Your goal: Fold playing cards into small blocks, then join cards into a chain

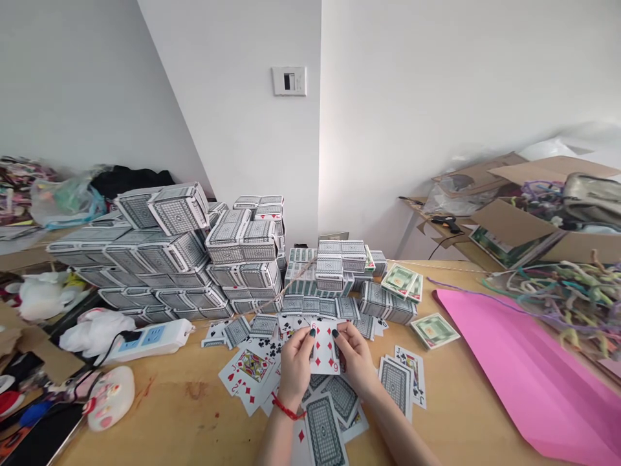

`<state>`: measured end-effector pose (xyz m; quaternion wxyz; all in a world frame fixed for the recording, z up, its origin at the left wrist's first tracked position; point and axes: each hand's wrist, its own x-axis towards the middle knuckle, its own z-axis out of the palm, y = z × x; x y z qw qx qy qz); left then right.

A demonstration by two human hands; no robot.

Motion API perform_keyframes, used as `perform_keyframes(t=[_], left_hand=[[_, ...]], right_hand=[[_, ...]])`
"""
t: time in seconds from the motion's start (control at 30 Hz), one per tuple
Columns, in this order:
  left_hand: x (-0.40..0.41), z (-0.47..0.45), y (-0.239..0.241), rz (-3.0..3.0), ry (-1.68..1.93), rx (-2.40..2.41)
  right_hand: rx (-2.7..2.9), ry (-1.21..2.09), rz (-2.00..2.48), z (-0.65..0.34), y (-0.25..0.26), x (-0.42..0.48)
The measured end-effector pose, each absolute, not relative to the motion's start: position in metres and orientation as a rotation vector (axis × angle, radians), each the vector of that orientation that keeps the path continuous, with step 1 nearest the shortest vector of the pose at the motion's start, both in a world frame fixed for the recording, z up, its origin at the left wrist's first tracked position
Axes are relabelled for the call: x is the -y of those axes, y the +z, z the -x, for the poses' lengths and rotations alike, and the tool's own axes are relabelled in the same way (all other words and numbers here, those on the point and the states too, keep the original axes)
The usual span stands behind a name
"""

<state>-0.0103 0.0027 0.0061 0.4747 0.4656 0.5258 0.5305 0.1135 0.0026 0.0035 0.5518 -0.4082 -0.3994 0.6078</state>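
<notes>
Between my two hands a playing card (321, 349), the six of diamonds, is held face up. My left hand (295, 361) pinches its left edge, with the thumb on the face. At the right edge my right hand (356, 355) grips with its thumb; I cannot tell whether more cards lie behind. Loose face-down cards (324, 430) are spread on the table under my wrists. A jack of hearts (252, 366) lies face up to the left, among other cards. Right of my right forearm, a face-down card (395, 385) partly covers a jack of clubs (418, 375).
Bundles of cards folded into blocks (160, 259) are stacked high at the left and back. Green card boxes (435, 331) sit at right, beside a pink sheet (528, 375). A power strip (150, 340) and a white mouse-like object (112, 398) lie left. Cardboard boxes (514, 233) stand far right.
</notes>
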Motion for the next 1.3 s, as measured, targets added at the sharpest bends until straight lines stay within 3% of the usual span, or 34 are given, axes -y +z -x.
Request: perform_keyframes(t=[1.3], left_hand=[[-0.002,0.010,0.008,-1.059,1.303,-1.299]], right_hand=[[0.877,1.490,0.979,-0.112,0.007,-0.001]])
